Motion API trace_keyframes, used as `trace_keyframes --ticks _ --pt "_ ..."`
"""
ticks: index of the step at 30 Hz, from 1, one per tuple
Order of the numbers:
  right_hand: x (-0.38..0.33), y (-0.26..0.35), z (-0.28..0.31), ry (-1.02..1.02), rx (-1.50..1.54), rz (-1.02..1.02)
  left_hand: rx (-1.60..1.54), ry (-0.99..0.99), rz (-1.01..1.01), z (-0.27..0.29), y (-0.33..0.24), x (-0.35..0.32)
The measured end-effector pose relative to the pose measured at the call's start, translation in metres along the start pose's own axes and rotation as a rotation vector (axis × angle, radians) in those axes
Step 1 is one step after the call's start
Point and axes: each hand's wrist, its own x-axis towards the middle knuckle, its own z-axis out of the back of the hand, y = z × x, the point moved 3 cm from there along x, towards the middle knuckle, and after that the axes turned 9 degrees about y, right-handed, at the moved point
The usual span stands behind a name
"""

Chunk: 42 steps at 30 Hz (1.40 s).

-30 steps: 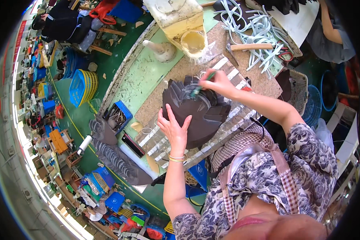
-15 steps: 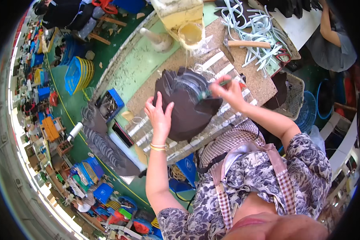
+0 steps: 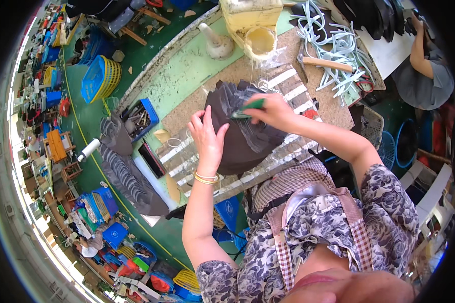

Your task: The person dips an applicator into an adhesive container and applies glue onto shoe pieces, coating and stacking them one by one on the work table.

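Note:
A stack of dark brown sheet pieces (image 3: 236, 151) lies fanned out on the striped board (image 3: 197, 182), with a wet, whitish smear across the upper part. My left hand (image 3: 208, 139) rests on the stack's left edge, fingers stretched and thumb apart, holding nothing. In my right hand (image 3: 275, 112) is a green-handled brush (image 3: 255, 104), gripped in closed fingers. Its head touches the smeared area; the bristles are mostly hidden by the hand and blur.
Beyond the stack stand a yellowed plastic tub (image 3: 260, 41) and a whitish cone-shaped pot (image 3: 219, 44). A hammer (image 3: 326, 63) lies by tangled pale blue strips (image 3: 333, 38). At left are a blue tool box (image 3: 149, 113) and overlapping dark pieces (image 3: 129, 177). Another person (image 3: 424, 76) sits far right.
My right hand has moved the brush left and up across the stack, and the whitish smear covers more of it. My left hand stays at the edge. The whole view has shifted slightly.

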Motion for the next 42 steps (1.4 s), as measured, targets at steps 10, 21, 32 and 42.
trace_keyframes --ticks 10,21,32,42 --pt "0.000 0.000 0.035 -0.238 -0.002 -0.085 -0.138 0.004 -0.009 -0.002 -0.003 0.001" --pt "-0.044 -0.048 0.074 -0.541 0.087 -0.232 -0.121 -0.054 -0.336 -0.013 -0.016 -0.005" --pt "-0.035 -0.024 0.078 -0.126 -0.071 -0.268 0.099 -0.164 -0.723 -0.016 -0.013 -0.016" --pt "-0.011 0.007 -0.002 -0.230 0.007 -0.316 -1.104 -0.499 0.322 0.078 0.193 -0.079"
